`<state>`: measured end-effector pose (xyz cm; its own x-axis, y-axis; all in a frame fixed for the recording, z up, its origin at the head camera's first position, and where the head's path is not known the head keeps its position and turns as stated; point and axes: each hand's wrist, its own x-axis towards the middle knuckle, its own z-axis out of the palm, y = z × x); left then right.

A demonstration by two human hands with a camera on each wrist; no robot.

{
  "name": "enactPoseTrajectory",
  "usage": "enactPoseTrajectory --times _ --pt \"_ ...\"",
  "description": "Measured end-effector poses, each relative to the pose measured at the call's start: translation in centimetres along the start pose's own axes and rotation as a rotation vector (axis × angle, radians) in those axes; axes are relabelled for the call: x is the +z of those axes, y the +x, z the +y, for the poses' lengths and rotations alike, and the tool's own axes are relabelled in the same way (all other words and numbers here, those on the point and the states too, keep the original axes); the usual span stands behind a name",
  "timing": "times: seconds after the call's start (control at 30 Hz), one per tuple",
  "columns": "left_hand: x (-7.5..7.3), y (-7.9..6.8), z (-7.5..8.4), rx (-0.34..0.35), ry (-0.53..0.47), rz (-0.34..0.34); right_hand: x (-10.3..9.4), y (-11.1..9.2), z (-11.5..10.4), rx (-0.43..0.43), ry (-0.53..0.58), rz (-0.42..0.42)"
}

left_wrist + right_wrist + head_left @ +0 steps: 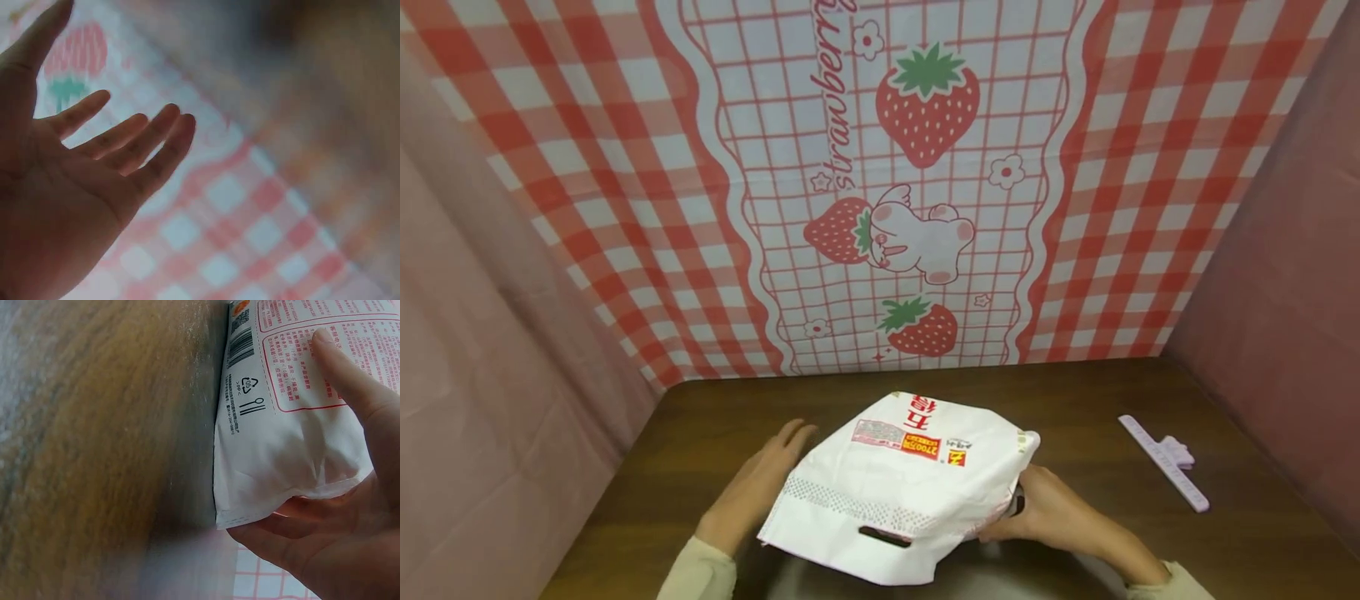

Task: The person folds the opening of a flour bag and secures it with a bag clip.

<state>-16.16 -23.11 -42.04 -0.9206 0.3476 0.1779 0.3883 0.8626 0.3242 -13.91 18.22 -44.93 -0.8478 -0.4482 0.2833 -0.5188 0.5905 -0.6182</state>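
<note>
A white printed bag [895,475] with red lettering and a cut-out handle slot is tilted above the front of the table. My right hand [1045,512] grips its right edge. In the right wrist view, the right thumb lies on the face of the bag [269,456] with red text and a barcode, and the fingers [281,531] curl behind its edge. My left hand [760,483] is beside the bag's left edge; whether it touches cannot be told from the head view. In the left wrist view, the left hand [94,162] has its fingers spread, holding nothing.
A pale purple clip [1165,462] with a long straight bar lies on the right of the dark wooden table [715,408]. Behind the table hangs a red-checked strawberry cloth [1067,275]. Pink drapes [482,350] close off both sides.
</note>
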Motion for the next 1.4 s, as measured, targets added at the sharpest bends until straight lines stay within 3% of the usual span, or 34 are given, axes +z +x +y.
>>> enactPoseTrajectory --times 0.13,0.27,0.47,0.63,0.9,1.1,1.23,1.4 --pt "-2.1 -0.2 -0.4 -0.003 0.026 0.104 -0.2 -0.3 0.1 -0.007 0.002 0.007" --pt "-4.9 -0.9 0.5 0.006 0.034 0.139 -0.9 -0.3 0.6 -0.033 0.06 -0.038" --pt "-7.9 -3.0 4.3 0.057 0.036 0.106 -3.5 -0.2 1.1 -0.026 0.107 -0.212" --pt "-9.6 -5.5 7.5 0.133 0.085 0.177 -7.0 -0.6 0.5 -0.018 -0.022 -0.266" --pt "-9.6 -7.0 10.1 0.42 0.184 0.294 -11.3 -0.3 -3.1 -0.056 -0.236 -0.136" --pt "-10.1 -6.9 11.7 0.444 0.254 0.335 -11.6 0.6 -7.8 -0.093 -0.342 0.009" --pt "-8.5 -6.6 12.7 0.459 0.285 0.273 -10.2 0.2 -9.4 -0.2 -0.399 0.061" --pt "-7.1 -5.6 13.9 0.461 0.313 0.188 -8.9 -0.2 -10.4 -0.236 -0.441 0.089"
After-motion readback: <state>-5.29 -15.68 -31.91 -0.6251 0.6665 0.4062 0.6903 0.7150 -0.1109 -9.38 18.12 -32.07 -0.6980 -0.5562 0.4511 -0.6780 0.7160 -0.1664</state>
